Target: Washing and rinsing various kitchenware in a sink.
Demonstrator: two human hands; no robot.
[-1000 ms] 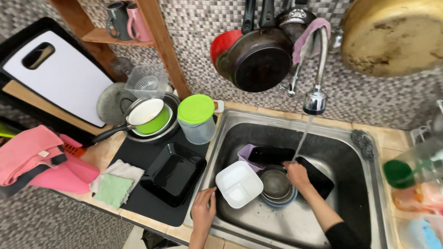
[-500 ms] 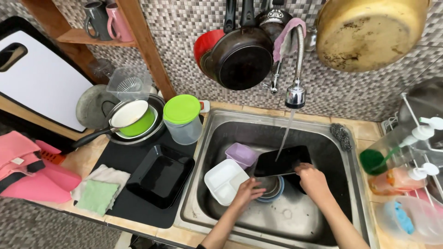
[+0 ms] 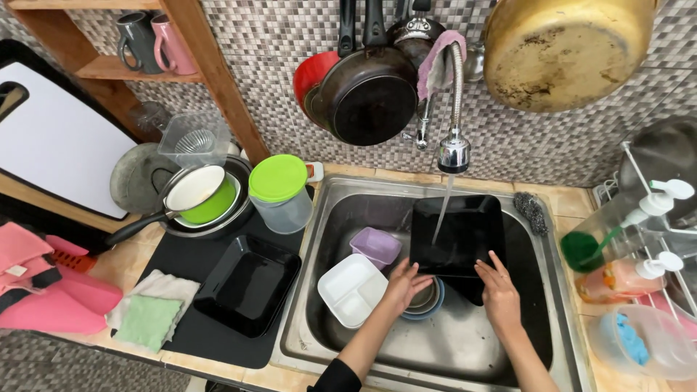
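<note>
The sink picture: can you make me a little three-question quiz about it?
1. True or false: water is running from the tap onto the black square plate.
2. Which hands hold that plate? A) left hand only B) right hand only C) both
3. Fill in: the jar beside the sink has a ____ lid.

Key: 1 true; 2 C; 3 green.
</note>
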